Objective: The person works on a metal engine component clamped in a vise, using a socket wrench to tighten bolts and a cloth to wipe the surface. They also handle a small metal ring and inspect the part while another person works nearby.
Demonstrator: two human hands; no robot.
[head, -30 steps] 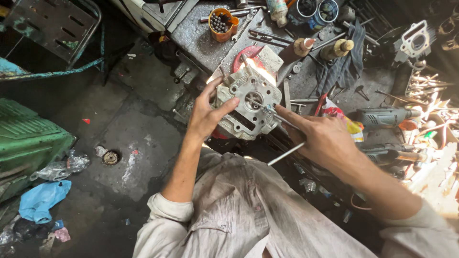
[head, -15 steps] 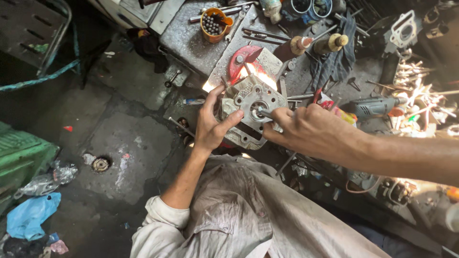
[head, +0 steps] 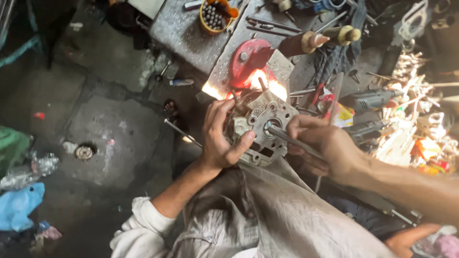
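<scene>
Partly hidden behind both hands, the grey metal housing (head: 265, 126) sits just above the person's lap at the near edge of the workbench (head: 191, 33); its left side is covered by the left hand (head: 221, 138), whose fingers curl over the top edge while the thumb presses across the lower face, gripping it firmly. The right hand (head: 325, 148) is closed around a thin metal rod (head: 294, 141), whose tip meets the round central opening of the housing; the rod's far end disappears inside the fist. Behind the housing, a red disc (head: 248, 59) lies on the bench, its lower part washed out by a bright glare, so what lies there cannot be made out. An orange cup (head: 216, 16) of small dark parts is cut off by the top edge. To the right, a power drill (head: 373, 100) lies among cluttered tools and pale wood scraps that are overexposed and hard to separate. Left of the bench, the dark floor holds a blue rag (head: 19, 208).
</scene>
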